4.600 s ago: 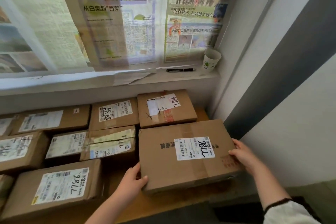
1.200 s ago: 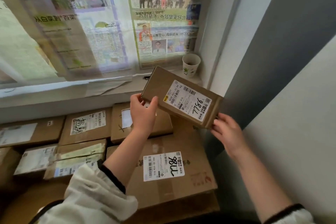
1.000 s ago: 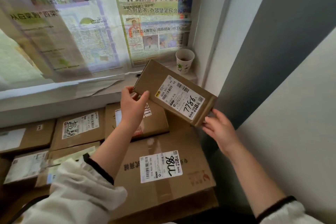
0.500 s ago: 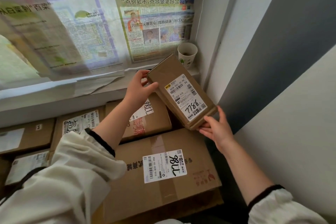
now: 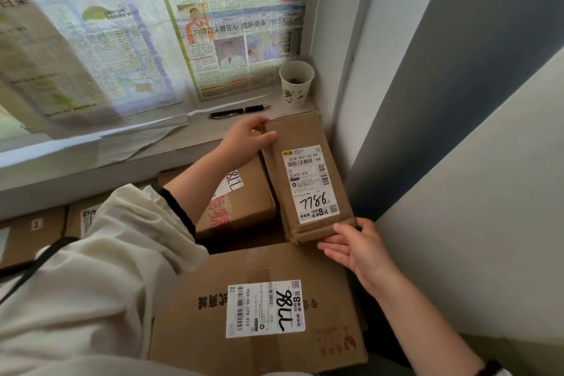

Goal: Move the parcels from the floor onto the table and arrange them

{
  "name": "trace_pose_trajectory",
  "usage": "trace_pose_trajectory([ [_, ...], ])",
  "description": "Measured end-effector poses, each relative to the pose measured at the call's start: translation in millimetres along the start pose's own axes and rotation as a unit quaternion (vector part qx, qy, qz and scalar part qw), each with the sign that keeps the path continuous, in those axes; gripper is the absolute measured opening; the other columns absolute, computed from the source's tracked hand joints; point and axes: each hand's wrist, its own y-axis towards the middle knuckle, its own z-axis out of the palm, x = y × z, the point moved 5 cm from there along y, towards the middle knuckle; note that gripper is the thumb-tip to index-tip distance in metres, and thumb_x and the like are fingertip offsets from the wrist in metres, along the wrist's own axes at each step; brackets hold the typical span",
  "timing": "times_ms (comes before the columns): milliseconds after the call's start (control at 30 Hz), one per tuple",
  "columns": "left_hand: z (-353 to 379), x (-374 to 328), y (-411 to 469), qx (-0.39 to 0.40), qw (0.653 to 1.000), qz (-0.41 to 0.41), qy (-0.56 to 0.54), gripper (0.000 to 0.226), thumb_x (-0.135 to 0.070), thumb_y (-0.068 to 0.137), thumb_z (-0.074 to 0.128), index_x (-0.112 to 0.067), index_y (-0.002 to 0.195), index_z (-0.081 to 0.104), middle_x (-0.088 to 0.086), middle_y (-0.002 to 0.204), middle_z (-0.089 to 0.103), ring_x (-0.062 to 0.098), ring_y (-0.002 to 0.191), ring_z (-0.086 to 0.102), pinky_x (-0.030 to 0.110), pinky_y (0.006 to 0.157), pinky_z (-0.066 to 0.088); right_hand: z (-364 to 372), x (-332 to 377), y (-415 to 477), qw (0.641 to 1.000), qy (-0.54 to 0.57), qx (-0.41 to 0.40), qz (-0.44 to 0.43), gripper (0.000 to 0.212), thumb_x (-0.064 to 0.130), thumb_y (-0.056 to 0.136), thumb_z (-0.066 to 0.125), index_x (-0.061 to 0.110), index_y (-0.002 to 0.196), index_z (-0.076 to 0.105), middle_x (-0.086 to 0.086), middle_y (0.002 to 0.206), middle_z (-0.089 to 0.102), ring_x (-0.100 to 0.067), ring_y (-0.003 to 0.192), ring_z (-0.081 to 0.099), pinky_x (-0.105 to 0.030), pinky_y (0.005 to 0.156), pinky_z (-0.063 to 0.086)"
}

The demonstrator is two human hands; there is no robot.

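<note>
A narrow brown parcel [image 5: 308,131] with a white label marked 7786 lies lengthwise in the back right corner, between the wall and a brown parcel [image 5: 244,207]. My left hand [image 5: 244,139] grips its far end, thumb on top. My right hand [image 5: 354,249] holds its near end, fingers beneath and thumb at the top corner. Whether the parcel rests on the table is hidden. A large parcel [image 5: 274,265] with a white label lies nearest me. My left sleeve covers part of the parcels at the left [image 5: 33,232].
On the sill [image 5: 189,137] behind the parcels lie a black pen [image 5: 239,111] and a paper cup [image 5: 296,82]. Newspaper sheets [image 5: 122,40] cover the window. A white and grey wall [image 5: 427,101] closes the right side, close to the narrow parcel.
The narrow parcel has turned from crosswise and tilted in the air to lengthwise, and has come down into the gap by the right wall. Both hands came down with it.
</note>
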Motion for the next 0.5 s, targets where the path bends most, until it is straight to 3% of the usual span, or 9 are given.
trace_pose_trajectory([
  [167, 16, 13, 14, -0.008, 0.998, -0.041, 0.042, 0.049, -0.033, 0.093, 0.054, -0.015, 0.138, 0.044, 0.007, 0.134, 0.053, 0.023, 0.121, 0.05, 0.033, 0.095, 0.039, -6, 4, 16, 0.998, -0.037, -0.042, -0.005, 0.028, 0.016, 0.09, 0.06, 0.019, 0.111, 0.042, -0.014, 0.099, 0.067, -0.021, 0.08, 0.071, -0.025, 0.063, 0.058],
  [333, 28, 36, 24, -0.032, 0.991, -0.062, 0.115, 0.041, -0.032, 0.092, 0.055, -0.009, 0.126, 0.053, 0.009, 0.121, 0.056, 0.024, 0.106, 0.055, 0.029, 0.082, 0.042, -4, -1, 39, 0.992, -0.111, -0.043, 0.037, 0.03, 0.015, 0.088, 0.063, 0.014, 0.112, 0.047, -0.013, 0.11, 0.062, -0.021, 0.091, 0.066, -0.024, 0.064, 0.056],
  [500, 36, 41, 23, -0.096, 0.987, -0.03, 0.127, 0.042, -0.033, 0.089, 0.058, -0.012, 0.125, 0.05, 0.007, 0.114, 0.055, 0.02, 0.098, 0.053, 0.027, 0.077, 0.038, -9, -4, 52, 0.982, -0.171, -0.059, 0.053, 0.026, 0.018, 0.091, 0.059, 0.012, 0.113, 0.048, -0.013, 0.097, 0.067, -0.019, 0.073, 0.069, -0.024, 0.055, 0.054],
])
